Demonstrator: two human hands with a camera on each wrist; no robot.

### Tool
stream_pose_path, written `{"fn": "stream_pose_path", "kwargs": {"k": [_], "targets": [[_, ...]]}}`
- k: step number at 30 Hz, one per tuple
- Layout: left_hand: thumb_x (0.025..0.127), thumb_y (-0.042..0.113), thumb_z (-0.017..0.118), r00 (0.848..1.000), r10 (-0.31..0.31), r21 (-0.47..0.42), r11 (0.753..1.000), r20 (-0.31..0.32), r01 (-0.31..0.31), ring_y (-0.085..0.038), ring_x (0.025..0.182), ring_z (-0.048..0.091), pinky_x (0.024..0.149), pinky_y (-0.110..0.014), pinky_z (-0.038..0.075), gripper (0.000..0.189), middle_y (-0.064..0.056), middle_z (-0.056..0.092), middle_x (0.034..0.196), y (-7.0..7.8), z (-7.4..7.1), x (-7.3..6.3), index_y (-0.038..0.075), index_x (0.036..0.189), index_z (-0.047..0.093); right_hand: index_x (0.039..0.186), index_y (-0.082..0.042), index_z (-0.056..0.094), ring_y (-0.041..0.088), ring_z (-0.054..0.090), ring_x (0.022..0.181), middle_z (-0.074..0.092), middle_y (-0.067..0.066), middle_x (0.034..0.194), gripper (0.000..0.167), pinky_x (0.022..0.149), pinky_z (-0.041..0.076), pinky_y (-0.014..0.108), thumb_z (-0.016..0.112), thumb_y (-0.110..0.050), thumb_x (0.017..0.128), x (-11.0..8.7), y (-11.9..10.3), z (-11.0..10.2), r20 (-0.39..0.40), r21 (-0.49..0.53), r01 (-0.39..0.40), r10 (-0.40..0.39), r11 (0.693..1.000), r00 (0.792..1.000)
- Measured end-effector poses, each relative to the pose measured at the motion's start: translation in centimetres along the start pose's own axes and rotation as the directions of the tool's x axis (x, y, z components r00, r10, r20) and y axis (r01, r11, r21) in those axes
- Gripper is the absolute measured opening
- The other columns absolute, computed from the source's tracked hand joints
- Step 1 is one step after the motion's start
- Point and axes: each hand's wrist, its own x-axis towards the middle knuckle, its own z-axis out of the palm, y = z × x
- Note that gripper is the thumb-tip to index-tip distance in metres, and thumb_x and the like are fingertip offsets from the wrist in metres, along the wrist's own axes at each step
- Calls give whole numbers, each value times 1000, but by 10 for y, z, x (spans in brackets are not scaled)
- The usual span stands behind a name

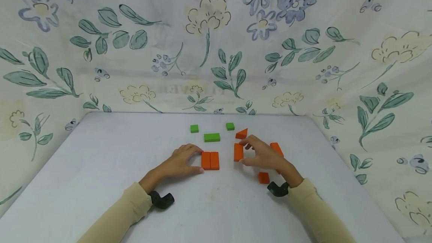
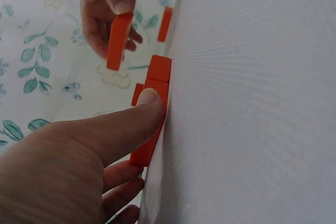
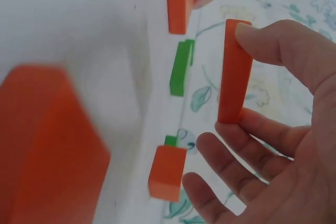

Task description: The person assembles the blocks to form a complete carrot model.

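Two orange rectangular blocks lie side by side on the white table, a left one (image 1: 206, 160) and a right one (image 1: 214, 160). My left hand (image 1: 179, 160) pinches the left block, thumb at its near end and a finger at its far end. To the right, my right hand (image 1: 264, 155) holds another orange block (image 3: 234, 72) by its two ends between thumb and fingers. Both wrist views show that block raised off the table, apart from the pair.
Beyond the hands lie a long green block (image 1: 212, 137) and two small green ones, left (image 1: 194, 128) and right (image 1: 230, 126). An orange wedge (image 1: 241, 134) sits past the right hand. Near the right wrist are an orange piece (image 1: 264, 177) and a partly hidden one (image 1: 276, 148).
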Motion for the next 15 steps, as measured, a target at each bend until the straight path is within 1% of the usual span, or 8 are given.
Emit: {"fn": "stream_pose_path", "kwargs": {"k": [3,6,11,15], "targets": [[82,45,79,1000,-4,-11,1000,6,4,-28,139,39,111,-55,30,63,-4,49,146,1,0,-1,21,135,56,129,-5,54,29,58,111,58,10,126,53,95,51,48,78,-23,86,4,-3,4,9,7,42,-42,999,999],[82,45,79,1000,-3,-16,1000,7,3,-28,139,39,111,-56,29,63,-4,49,146,1,0,-1,21,135,56,130,-4,53,30,58,112,58,11,129,52,95,52,47,77,-20,86,7,-6,6,9,16,53,-53,998,999],[82,45,79,1000,0,-11,1000,6,0,-28,139,40,112,-55,30,62,-4,49,146,0,1,0,21,135,56,131,-3,52,30,58,113,57,12,130,53,96,52,47,76,-19,86,13,-7,12,19,32,35,-36,999,999],[82,46,79,1000,-7,-11,1000,3,7,-27,138,40,112,-55,29,63,-3,49,146,0,1,-1,22,135,56,132,-4,52,27,58,113,56,11,130,54,97,51,47,75,-19,86,18,-11,18,39,58,15,-18,998,999]]}}
